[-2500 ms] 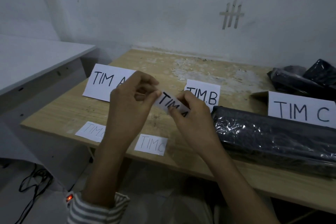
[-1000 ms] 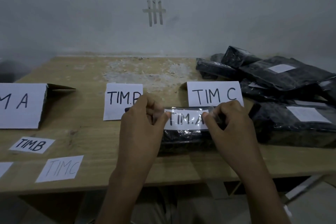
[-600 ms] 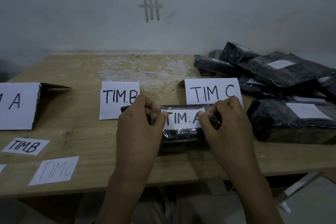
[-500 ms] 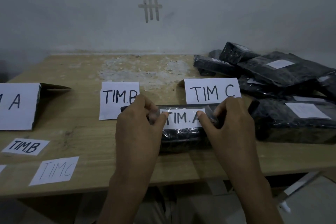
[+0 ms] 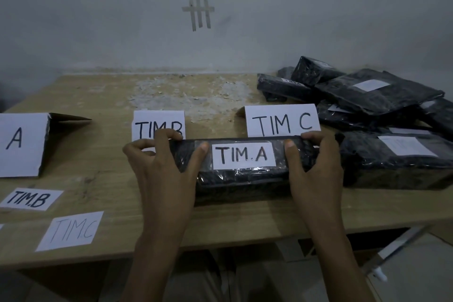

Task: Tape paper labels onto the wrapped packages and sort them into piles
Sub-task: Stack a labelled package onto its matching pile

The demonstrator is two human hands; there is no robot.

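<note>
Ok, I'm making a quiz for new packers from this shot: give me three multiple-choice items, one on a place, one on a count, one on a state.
1. Where is the long black plastic-wrapped package bearing the white TIM.A paper label?
A) on the floor
B) on the wooden table, before the standing white TIM C sign
C) atop the right-hand heap

2. How many small loose paper labels lie wholly in view at near left?
A) two
B) five
C) none

3. What holds the package?
A) nothing
B) one hand only
C) the left hand and right hand, gripping its ends

Answers:
1 B, it lies just before that sign.
2 A, the TIM.B slip and the TIM.C slip.
3 C, both hands curl over its far edge, thumbs on top.
</note>
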